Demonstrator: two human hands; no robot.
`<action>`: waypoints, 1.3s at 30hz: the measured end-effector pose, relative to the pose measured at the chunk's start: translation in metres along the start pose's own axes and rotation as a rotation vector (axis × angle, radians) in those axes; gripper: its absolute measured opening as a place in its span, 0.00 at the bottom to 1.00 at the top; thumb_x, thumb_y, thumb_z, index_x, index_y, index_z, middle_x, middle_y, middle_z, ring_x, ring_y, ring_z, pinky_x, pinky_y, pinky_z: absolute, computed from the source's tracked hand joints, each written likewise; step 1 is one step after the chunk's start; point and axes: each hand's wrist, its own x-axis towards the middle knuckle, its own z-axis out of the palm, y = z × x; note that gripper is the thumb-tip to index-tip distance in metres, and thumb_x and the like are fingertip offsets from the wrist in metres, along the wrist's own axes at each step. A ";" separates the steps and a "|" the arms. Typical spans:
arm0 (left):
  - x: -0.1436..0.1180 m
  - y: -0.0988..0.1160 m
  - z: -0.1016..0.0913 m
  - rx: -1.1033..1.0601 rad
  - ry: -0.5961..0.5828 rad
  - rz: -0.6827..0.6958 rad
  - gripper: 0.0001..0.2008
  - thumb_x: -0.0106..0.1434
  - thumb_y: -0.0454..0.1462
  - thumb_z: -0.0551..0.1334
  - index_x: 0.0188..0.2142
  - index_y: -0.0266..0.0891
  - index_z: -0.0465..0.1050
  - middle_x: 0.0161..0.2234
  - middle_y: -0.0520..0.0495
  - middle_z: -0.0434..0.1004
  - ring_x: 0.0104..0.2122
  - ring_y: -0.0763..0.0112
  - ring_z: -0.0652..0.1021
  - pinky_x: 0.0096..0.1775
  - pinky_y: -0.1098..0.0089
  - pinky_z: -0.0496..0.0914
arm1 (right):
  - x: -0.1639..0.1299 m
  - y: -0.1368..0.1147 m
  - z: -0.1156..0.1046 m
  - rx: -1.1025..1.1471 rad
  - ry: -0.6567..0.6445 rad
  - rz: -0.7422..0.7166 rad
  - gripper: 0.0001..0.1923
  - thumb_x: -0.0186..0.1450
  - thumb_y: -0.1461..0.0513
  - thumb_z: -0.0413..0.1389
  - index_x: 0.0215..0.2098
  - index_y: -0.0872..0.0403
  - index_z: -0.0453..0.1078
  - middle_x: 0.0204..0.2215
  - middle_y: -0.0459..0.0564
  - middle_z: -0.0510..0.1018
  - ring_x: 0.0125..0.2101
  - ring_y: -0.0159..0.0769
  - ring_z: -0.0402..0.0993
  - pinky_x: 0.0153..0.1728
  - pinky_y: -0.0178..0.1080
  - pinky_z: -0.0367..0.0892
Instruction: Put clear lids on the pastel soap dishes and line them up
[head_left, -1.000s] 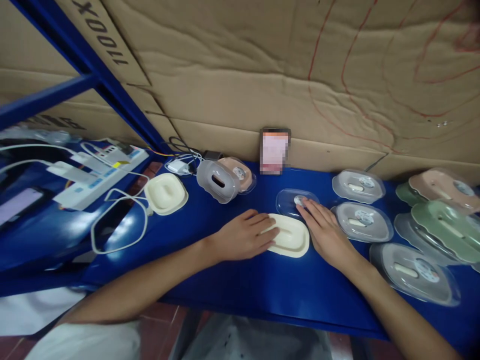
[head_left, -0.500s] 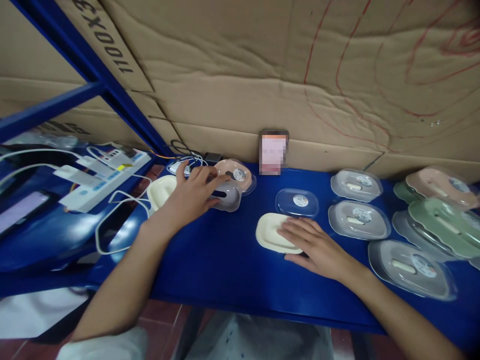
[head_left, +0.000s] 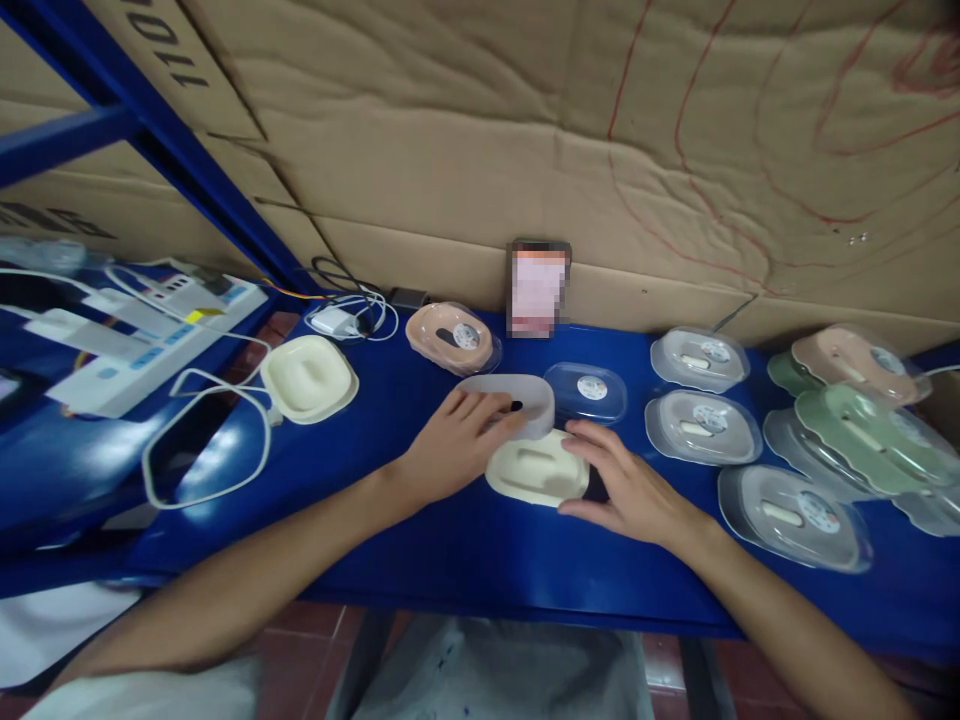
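Here the left hand [head_left: 457, 440] curls its fingers around a grey tray [head_left: 517, 403], held just at twelve o'clock of the cream dish [head_left: 534, 472]; the right hand [head_left: 622, 485], loosely spread, steadies that dish's rim. Both seem light, stiff, smooth plastic, best gripped by the edges.

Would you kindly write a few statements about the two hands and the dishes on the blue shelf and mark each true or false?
1. The left hand holds a translucent grey plastic insert above the cream oval plastic tray. True.
2. The right hand rests on a green lidded dish. False: it touches the cream oval plastic tray's right edge.
3. A second cream oval tray lies to the left, beside a white cable. True.
4. The pink oval dish sits at the front edge of the blue shelf. False: it sits near the cardboard wall at the back.
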 end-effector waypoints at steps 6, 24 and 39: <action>-0.003 0.015 0.002 -0.202 -0.190 0.090 0.22 0.72 0.26 0.59 0.62 0.42 0.72 0.56 0.40 0.79 0.52 0.57 0.78 0.55 0.58 0.68 | 0.004 0.003 -0.004 -0.096 0.002 -0.042 0.35 0.77 0.53 0.59 0.78 0.49 0.55 0.73 0.63 0.66 0.73 0.54 0.64 0.68 0.60 0.70; 0.001 -0.004 -0.015 -0.379 -0.028 0.246 0.06 0.78 0.38 0.63 0.50 0.40 0.75 0.47 0.45 0.84 0.52 0.61 0.82 0.56 0.59 0.70 | 0.004 -0.003 -0.018 -0.060 0.124 -0.151 0.21 0.72 0.61 0.64 0.62 0.53 0.73 0.62 0.58 0.79 0.69 0.50 0.70 0.67 0.56 0.72; 0.000 0.001 -0.010 -0.284 -0.226 0.311 0.11 0.70 0.45 0.68 0.45 0.40 0.76 0.44 0.45 0.81 0.46 0.58 0.78 0.46 0.59 0.66 | 0.010 -0.017 0.005 -0.256 0.024 -0.278 0.13 0.77 0.62 0.57 0.58 0.56 0.77 0.49 0.54 0.85 0.53 0.43 0.80 0.59 0.48 0.71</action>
